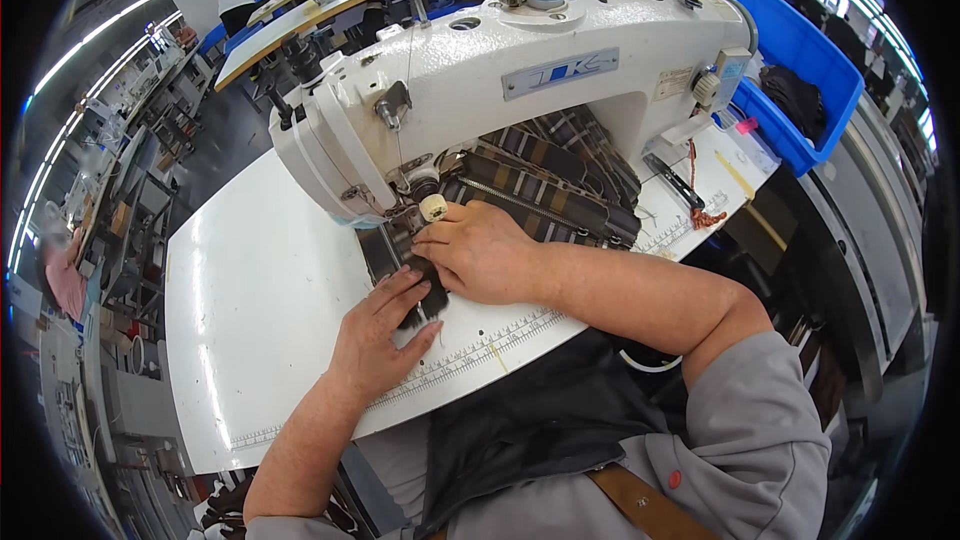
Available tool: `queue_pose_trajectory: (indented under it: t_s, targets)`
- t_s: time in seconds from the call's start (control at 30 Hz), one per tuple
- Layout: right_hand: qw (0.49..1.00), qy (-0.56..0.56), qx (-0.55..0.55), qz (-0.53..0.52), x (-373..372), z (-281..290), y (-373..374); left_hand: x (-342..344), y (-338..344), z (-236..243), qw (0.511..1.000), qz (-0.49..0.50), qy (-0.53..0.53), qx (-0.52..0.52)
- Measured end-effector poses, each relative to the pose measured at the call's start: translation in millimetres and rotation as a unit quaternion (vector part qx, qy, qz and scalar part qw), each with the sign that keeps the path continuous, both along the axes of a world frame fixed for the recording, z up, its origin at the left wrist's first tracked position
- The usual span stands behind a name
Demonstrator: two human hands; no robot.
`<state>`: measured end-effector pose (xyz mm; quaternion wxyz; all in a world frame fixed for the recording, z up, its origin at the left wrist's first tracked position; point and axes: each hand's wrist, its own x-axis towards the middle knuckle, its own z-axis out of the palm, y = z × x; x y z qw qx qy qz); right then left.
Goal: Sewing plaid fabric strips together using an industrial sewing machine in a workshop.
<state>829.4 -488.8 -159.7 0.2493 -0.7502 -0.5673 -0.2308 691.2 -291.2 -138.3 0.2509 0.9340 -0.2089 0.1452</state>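
Note:
Dark striped fabric (560, 175) in brown, grey and black lies bunched under the arm of a white sewing machine (430, 70). A toothed line like a zipper runs along it. The fabric's near end (425, 305) reaches out in front of the needle area. My left hand (380, 340) lies on this end with its fingers stretched out. Just right of the needle area, my right hand (485, 255) has its fingers bent together and pressed on the fabric beside a cream round knob (433, 207). Its fingertips are partly hidden.
Black thread snips (678, 182) with a red cord lie on the white table (260, 340), right of the fabric. A blue bin (850, 105) with dark cloth stands at the far right. Other sewing machines and people are farther back. A ruler strip (480, 350) follows the table's near edge.

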Motion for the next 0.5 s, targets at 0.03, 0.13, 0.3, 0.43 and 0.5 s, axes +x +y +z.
queue_pose_trajectory:
  t_s: [0.03,0.13,0.3,0.43,0.5]
  targets:
    - [1.000,-0.001,-0.001,-0.002,0.2,0.0,0.6,1.6,1.0,0.0,1.000,0.010,-0.002,-0.007]
    - [1.000,0.001,-0.011,-0.003,0.1,1.4,2.0,8.1,3.6,1.9,0.999,0.029,-0.005,-0.012]
    - [1.000,0.005,0.000,0.009,-0.8,5.3,0.1,28.2,13.8,2.9,0.998,0.061,0.020,-0.025]
    - [1.000,0.000,0.001,0.011,-0.1,5.6,-0.6,45.6,21.7,-2.1,0.999,0.047,-0.012,0.005]
    - [1.000,0.000,-0.005,0.007,-0.1,5.1,0.2,50.9,25.6,-5.9,0.998,0.058,-0.015,-0.014]
